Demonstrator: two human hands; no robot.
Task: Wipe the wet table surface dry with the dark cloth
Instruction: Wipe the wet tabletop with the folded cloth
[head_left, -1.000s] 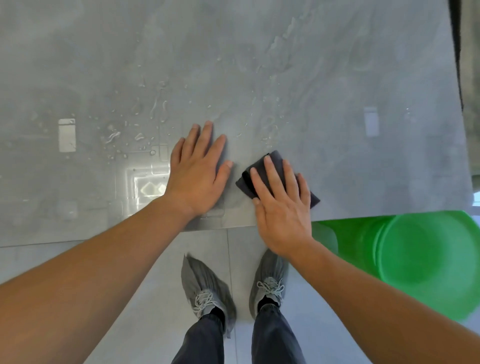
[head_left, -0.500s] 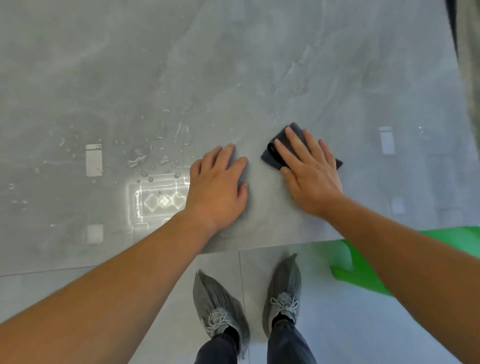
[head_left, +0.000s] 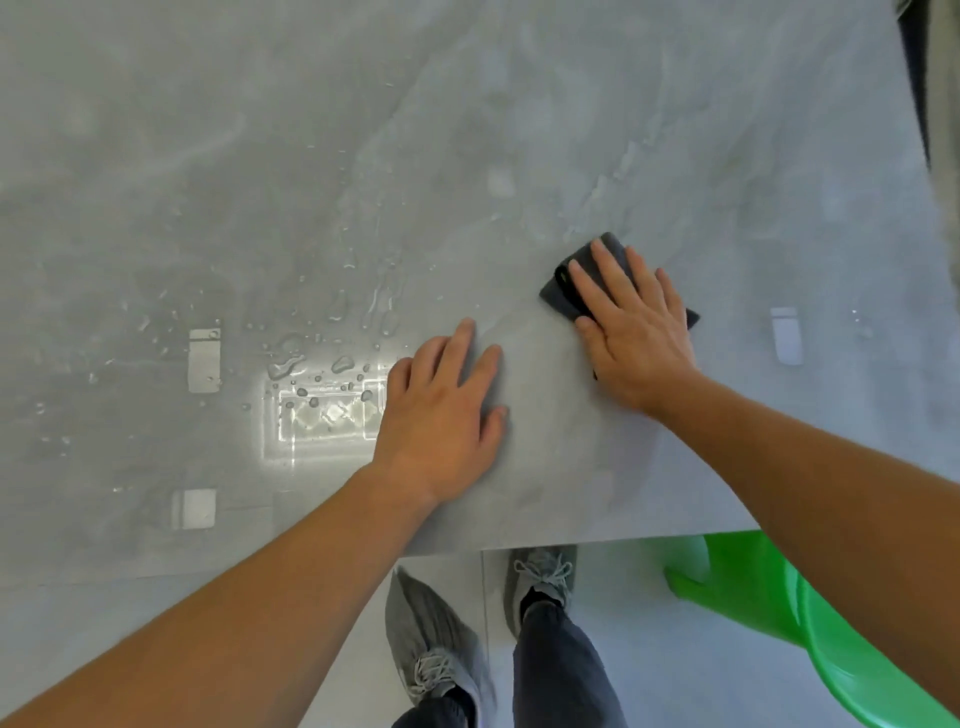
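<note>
Head view, dark cloth (head_left: 557, 297) under right hand (head_left: 641, 343) (pressed flat), left hand (head_left: 441, 421) beside

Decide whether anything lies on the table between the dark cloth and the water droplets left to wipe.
Yes. The left hand lies flat on the table between the dark cloth, pressed under the right hand, and the near water droplets. Droplets beyond its fingertips look reachable without crossing it.

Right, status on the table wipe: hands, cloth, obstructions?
Right hand flat on dark cloth, pressing. Left hand flat on table, holding nothing. Water drops unwiped, left hand between them and cloth.
</note>
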